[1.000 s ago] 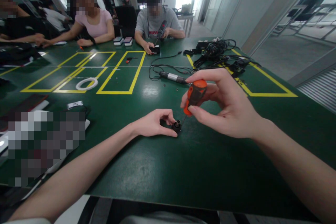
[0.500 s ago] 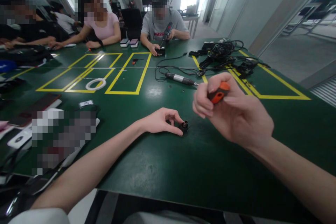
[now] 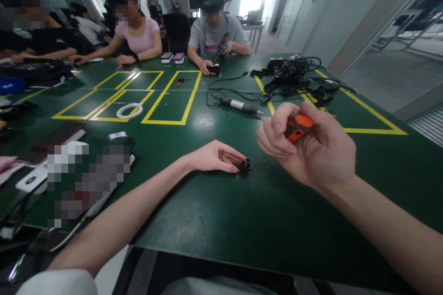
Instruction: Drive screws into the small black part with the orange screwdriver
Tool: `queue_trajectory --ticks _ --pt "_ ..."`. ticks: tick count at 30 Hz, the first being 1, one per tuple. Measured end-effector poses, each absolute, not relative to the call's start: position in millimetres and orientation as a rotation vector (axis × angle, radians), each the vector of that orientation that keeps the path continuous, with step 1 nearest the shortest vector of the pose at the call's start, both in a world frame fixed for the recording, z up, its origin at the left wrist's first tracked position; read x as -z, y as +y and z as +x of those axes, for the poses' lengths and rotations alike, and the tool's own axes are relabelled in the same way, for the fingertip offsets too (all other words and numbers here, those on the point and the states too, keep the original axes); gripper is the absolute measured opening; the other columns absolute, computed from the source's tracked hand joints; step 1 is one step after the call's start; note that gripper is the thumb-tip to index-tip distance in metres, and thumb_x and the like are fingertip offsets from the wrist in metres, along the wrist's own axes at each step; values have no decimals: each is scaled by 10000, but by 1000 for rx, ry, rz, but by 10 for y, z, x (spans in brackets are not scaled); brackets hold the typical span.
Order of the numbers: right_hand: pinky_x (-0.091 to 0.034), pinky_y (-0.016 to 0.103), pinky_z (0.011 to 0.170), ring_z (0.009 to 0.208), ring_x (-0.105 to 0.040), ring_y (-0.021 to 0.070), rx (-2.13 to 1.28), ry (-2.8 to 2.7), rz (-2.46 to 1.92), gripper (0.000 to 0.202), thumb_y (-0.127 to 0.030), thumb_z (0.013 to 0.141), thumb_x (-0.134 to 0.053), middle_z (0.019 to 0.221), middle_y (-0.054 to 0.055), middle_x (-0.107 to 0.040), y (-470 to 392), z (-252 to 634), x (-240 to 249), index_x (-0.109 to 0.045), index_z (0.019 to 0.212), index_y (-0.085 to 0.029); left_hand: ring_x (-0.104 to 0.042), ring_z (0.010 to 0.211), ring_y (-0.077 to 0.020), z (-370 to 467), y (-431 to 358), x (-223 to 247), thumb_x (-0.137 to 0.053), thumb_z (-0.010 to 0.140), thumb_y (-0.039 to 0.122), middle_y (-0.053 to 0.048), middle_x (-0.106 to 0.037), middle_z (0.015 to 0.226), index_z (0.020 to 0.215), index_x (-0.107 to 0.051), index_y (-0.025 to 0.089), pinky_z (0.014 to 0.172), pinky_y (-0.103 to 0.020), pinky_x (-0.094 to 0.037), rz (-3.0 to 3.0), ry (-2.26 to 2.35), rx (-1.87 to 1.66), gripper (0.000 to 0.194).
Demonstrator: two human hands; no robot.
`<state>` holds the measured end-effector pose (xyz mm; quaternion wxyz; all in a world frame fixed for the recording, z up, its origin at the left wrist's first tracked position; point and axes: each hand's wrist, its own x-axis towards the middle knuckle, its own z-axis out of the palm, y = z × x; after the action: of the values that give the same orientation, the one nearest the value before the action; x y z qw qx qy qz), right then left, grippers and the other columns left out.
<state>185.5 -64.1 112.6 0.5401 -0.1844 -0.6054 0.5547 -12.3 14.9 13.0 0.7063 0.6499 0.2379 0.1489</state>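
While my right grip (image 3: 315,153) is wrapped around the orange-and-black screwdriver (image 3: 299,126), its thin shaft (image 3: 258,162) slants down leftward to the right side of the small dark part (image 3: 243,170). The part sits on the tabletop (image 3: 207,212) in front of me, my left grip (image 3: 214,156) narrow, pinching it from the left. Farther off, a tool (image 3: 238,105) lies left of the cables (image 3: 293,75).
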Motion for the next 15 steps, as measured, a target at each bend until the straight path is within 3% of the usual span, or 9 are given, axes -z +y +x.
queue_trajectory --ticks 4,7,11,15 --pt "-345 272 473 441 -326 120 -1346 -1377 -403 288 -501 962 -597 545 -64 -419 -676 1813 -1116 -531 848 -245 -784 934 -174 -112 134 -134 -945 627 159 -79 -825 1010 1034 -806 140 993 -342 -598 1414 542 -359 430" --pt "-354 269 486 481 -412 115 -1322 -1347 -433 314 -441 967 -631 617 -29 -504 -676 1787 -1133 -545 766 -217 -782 853 -157 -108 129 -131 -969 604 194 -68 -825 928 955 -806 128 982 -338 -601 1393 558 -367 393" --pt "-299 265 462 437 -321 101 -1404 -1336 -447 439 -467 1022 -538 520 -48 -381 -678 1807 -1156 -559 673 -200 -784 854 -160 -123 142 -136 -969 601 200 -75 -828 940 988 -813 126 971 -322 -604 1394 561 -356 423" --pt "-297 267 468 424 -295 107 -1435 -1302 -403 313 -490 960 -596 512 -68 -406 -688 1821 -1143 -560 799 -224 -793 878 -177 -141 153 -148 -933 653 181 -85 -830 968 1044 -812 125 957 -325 -613 1426 559 -336 413"
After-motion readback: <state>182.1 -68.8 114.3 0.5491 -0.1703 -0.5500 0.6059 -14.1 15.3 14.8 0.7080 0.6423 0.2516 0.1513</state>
